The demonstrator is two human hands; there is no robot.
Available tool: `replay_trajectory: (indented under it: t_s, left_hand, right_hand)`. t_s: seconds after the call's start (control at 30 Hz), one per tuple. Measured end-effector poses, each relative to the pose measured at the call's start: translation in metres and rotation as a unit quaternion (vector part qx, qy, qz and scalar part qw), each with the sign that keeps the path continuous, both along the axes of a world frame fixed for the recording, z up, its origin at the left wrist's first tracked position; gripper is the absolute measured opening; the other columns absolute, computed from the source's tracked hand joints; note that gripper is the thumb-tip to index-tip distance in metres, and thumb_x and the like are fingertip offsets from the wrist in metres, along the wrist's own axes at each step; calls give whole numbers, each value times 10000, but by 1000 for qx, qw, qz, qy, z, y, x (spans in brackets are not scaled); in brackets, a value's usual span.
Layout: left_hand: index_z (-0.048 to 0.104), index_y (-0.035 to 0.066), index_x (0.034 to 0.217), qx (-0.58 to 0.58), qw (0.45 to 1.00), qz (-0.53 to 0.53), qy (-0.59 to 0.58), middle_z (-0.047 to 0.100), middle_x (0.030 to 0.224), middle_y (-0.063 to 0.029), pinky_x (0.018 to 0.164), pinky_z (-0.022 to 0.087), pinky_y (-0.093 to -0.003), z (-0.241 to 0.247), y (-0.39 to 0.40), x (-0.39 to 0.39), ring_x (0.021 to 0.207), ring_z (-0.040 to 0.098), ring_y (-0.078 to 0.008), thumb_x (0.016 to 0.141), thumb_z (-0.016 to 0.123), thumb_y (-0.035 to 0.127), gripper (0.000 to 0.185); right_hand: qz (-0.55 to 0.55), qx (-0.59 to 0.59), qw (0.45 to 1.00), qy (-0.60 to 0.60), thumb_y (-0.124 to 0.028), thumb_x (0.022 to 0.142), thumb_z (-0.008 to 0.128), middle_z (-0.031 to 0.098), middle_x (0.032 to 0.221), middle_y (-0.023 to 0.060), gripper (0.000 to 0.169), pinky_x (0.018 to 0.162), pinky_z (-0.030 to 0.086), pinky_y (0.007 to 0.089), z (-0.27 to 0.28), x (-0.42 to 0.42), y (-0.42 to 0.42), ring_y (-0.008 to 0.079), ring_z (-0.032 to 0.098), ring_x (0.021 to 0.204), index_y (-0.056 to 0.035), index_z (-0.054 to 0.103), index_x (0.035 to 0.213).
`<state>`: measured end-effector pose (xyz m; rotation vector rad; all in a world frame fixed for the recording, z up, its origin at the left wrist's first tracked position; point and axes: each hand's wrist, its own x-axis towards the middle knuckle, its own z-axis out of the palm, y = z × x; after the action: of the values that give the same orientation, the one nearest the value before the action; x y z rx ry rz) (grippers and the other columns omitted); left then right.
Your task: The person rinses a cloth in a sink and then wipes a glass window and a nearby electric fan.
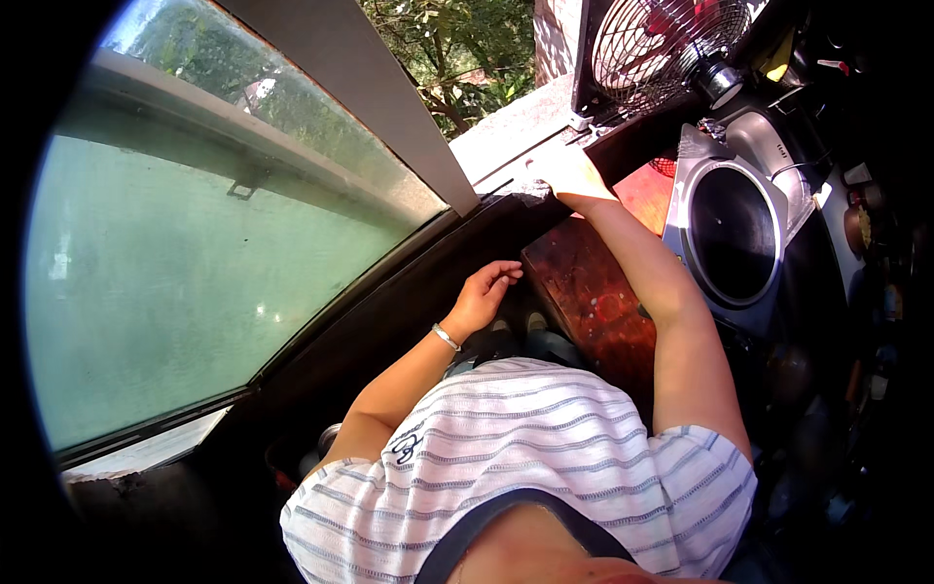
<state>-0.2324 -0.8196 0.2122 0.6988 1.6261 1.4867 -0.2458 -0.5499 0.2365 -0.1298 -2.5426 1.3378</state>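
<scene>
Sunlight washes out my right hand point(568, 171), which is pressed down at the window sill point(503, 146). A crumpled grey rag point(531, 191) shows under its fingers, against the sliding-window track; glare hides the exact grip. My left hand point(481, 292) hangs in front of my body with loosely bent fingers and nothing in it. Its fingertips are close to the corner of a reddish-brown wooden table point(598, 292). To the left stands a large framed glass window pane point(219, 277), greenish and cloudy.
An exhaust fan point(657, 51) with a wire guard sits in the window opening beyond my right hand. On the right is a cooktop with a round black plate point(733, 230), beside a metal container point(759, 139). Several small items crowd the dark right side.
</scene>
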Motion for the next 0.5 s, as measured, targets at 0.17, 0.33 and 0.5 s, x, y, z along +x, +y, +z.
replay_trajectory:
  t_s: [0.17,0.33,0.5]
  left_hand:
    - [511,-21,1169,-28,995,86,-42,592,1037,-74,867,430,-248,-22,-45,3,939,549,-133,910,438,5,270]
    - [514,-17,1167,-19,992,97,-78,591,1036,-74,861,433,-249,-31,-40,3,938,547,-132,911,434,2,269]
    - [513,-27,1161,-6,999,41,-22,591,1044,-84,877,426,-259,-5,-5,-7,945,549,-140,909,428,-4,266]
  right_hand:
    - [-78,266,952,129,-126,777,489,582,669,127,152,629,449,382,-8,-9,10,294,572,654,-48,583,686]
    - [3,230,973,-25,-182,750,533,587,871,151,143,894,361,468,-11,-5,-78,356,517,910,-84,577,845]
    - [-24,336,940,55,-135,760,504,596,884,146,182,877,380,439,-36,-26,-46,317,534,917,-61,601,896]
